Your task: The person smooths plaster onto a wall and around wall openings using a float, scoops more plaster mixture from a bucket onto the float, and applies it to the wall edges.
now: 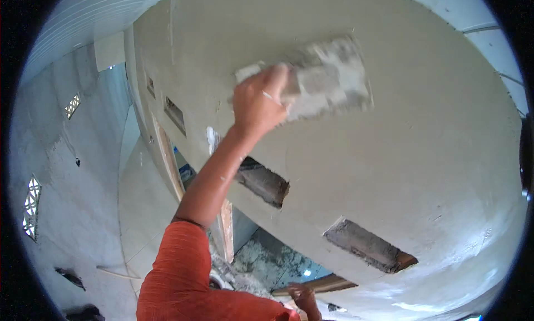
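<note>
My left hand (pixel 261 98) grips a rectangular plastering float (pixel 334 76) smeared with pale plaster and holds it against the smooth, grey-beige plastered wall (pixel 423 143), high up. The float looks slightly blurred. My forearm rises from a red sleeve and has pale splashes on it. Below the float, two rough rectangular recesses (pixel 261 182) (pixel 370 245) are cut into the wall. My right hand (pixel 303 296) is low at the bottom centre, near a curved wooden edge (pixel 339 282), fingers curled; what they hold, if anything, is unclear.
To the left are a grey wall (pixel 67 143) with patterned vent openings (pixel 31 207), smaller recesses (pixel 174 114) and a wood-framed doorway (pixel 167 157). A white panelled ceiling (pixel 83 20) is at the upper left. A messy, plaster-spattered floor (pixel 261 254) shows below.
</note>
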`<state>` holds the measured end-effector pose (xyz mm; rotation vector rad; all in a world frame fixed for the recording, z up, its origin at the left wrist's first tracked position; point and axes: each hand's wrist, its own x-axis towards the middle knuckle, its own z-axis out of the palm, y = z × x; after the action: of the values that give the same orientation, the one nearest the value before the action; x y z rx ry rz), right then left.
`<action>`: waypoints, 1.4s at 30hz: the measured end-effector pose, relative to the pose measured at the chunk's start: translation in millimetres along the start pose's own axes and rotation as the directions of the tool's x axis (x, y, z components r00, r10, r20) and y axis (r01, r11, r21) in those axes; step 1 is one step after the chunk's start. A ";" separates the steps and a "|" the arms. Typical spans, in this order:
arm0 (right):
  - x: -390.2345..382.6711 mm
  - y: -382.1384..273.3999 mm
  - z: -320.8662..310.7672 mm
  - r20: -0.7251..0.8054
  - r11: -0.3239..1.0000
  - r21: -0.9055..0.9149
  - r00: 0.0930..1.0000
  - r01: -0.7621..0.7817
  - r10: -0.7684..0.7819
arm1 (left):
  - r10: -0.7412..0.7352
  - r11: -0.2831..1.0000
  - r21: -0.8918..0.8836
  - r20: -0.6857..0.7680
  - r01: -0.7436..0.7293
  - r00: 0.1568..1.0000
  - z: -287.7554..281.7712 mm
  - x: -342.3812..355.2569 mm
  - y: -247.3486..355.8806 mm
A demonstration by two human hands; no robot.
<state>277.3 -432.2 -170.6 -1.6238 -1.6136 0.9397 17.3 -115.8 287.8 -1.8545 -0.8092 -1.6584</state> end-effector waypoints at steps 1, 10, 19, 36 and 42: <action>-8.3 3.9 -1.6 -0.041 0.998 -0.024 0.997 -0.066 0.065 | -0.044 0.998 -0.033 0.111 0.048 0.993 1.2 -20.9 14.8; 9.6 -21.8 -14.4 -0.001 0.999 0.035 1.000 0.024 -0.024 | -0.603 0.774 -0.182 0.083 0.607 0.793 -46.4 -191.5 32.2; -3.2 -23.7 0.3 0.079 1.000 0.019 0.997 -0.023 0.021 | -0.870 0.416 -0.534 0.001 0.736 0.493 -31.6 -111.0 -209.0; -27.6 5.5 -38.8 -0.171 0.999 -0.018 0.985 -0.041 0.037 | -0.030 0.967 -0.230 0.333 0.112 0.942 -9.5 -14.0 156.8; -16.7 7.4 -43.6 -0.125 0.998 -0.048 0.992 0.029 -0.035 | 0.288 0.821 -0.570 0.385 -0.020 0.877 -20.5 -123.3 192.8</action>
<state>318.5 -447.5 -153.2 -1.6493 -1.5808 0.7727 134.6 -274.2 169.7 -2.7086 -0.3227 -1.4553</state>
